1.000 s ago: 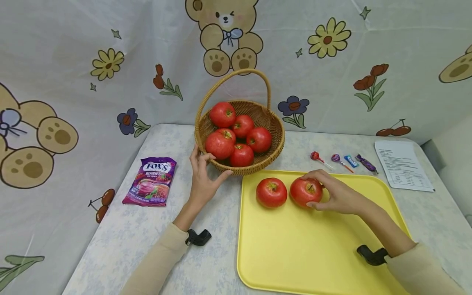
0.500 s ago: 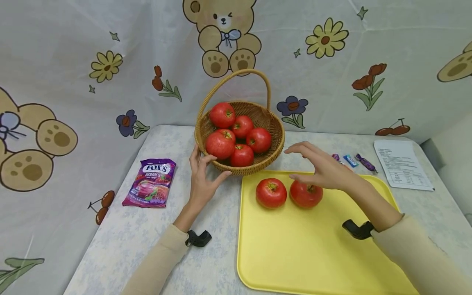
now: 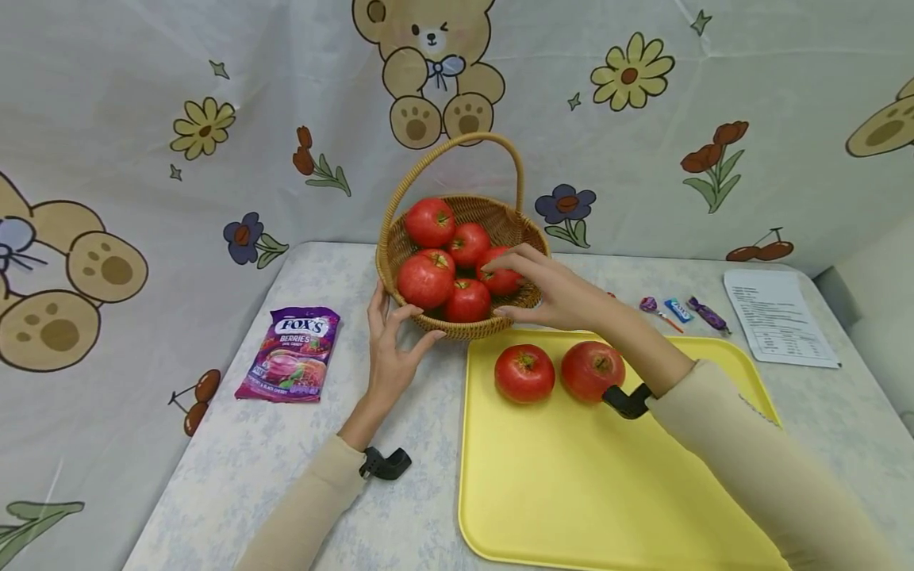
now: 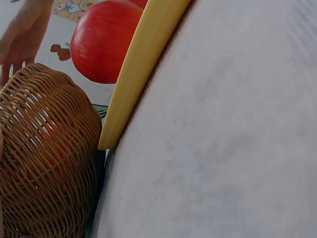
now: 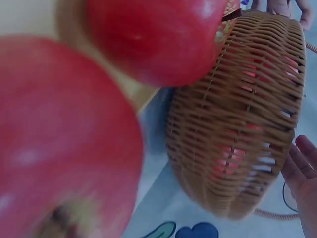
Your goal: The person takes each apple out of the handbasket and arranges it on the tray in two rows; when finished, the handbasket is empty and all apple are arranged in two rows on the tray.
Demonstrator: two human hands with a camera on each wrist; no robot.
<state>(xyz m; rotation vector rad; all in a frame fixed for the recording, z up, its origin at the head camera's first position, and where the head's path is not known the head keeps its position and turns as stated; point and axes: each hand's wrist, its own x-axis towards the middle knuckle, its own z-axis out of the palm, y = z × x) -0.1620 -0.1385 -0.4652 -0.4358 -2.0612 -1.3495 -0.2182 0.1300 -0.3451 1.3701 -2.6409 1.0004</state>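
A wicker basket (image 3: 500,323) with an arched handle holds several red apples (image 3: 426,279) at the back of the table. My left hand (image 3: 391,349) grips its left front side, index finger at the rim and thumb lower down. Over the basket's right rim is my right hand (image 3: 546,289), fingers spread above the rightmost apple (image 3: 500,277) and thumb apart, near the front rim. Two more apples, a left one (image 3: 524,373) and a right one (image 3: 591,371), sit on the yellow tray (image 3: 571,492). The right wrist view shows the right hand's fingers (image 5: 302,158) beside the basket's rim.
A purple candy bag (image 3: 291,354) lies left of the basket. Behind the tray are a lollipop (image 3: 650,304), a blue-wrapped sweet (image 3: 679,310), a purple-wrapped sweet (image 3: 708,315) and a printed sheet (image 3: 780,317). A patterned cloth (image 3: 271,103) hangs behind the table.
My right hand has let go of the right apple on the tray, risen, and moved left to the basket. The left hand stays at the basket.
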